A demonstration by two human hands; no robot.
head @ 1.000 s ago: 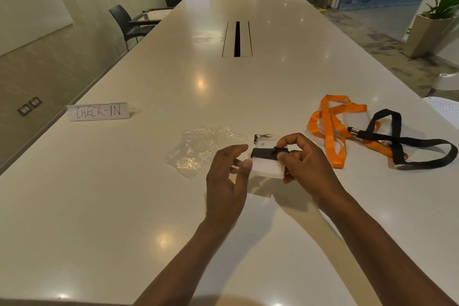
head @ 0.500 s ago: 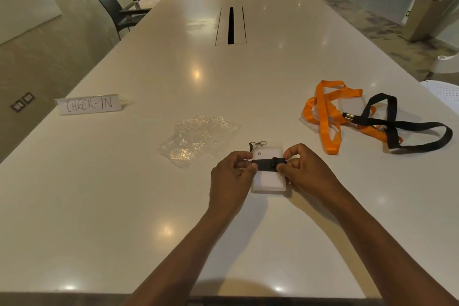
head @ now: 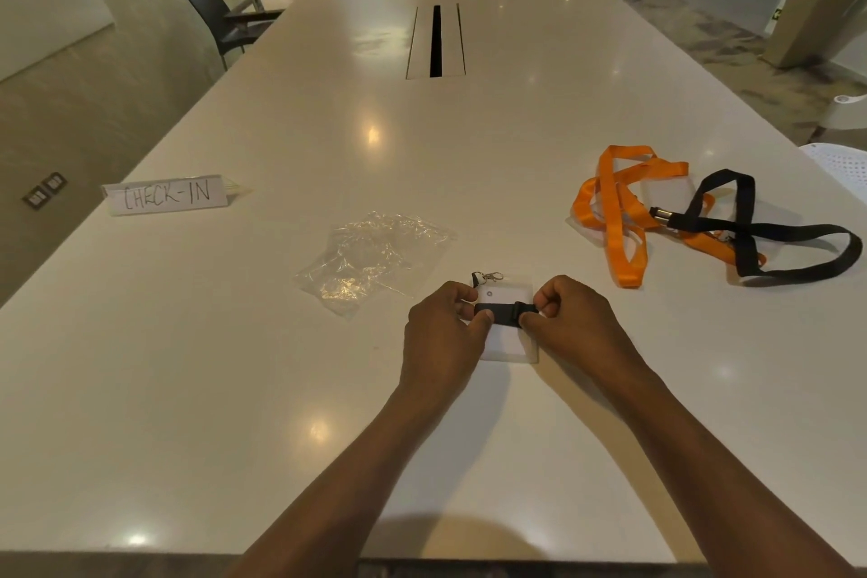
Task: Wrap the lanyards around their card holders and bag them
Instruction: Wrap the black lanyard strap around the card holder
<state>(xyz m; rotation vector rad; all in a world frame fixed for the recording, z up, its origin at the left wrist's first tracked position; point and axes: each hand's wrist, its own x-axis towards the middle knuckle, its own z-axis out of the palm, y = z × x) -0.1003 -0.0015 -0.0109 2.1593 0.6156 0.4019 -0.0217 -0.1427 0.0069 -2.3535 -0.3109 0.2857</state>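
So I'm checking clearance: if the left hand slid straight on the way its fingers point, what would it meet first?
Probably the right hand: the left hand points right along the wrapped black lanyard across the card holder.

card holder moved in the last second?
Yes. Against the plastic bag, the card holder came toward the person: its near edge was level with the bag's near corner, now lies past it.

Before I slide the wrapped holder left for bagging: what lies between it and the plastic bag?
Head view: only bare table between the card holder and the plastic bag; the left hand covers the holder's left edge.
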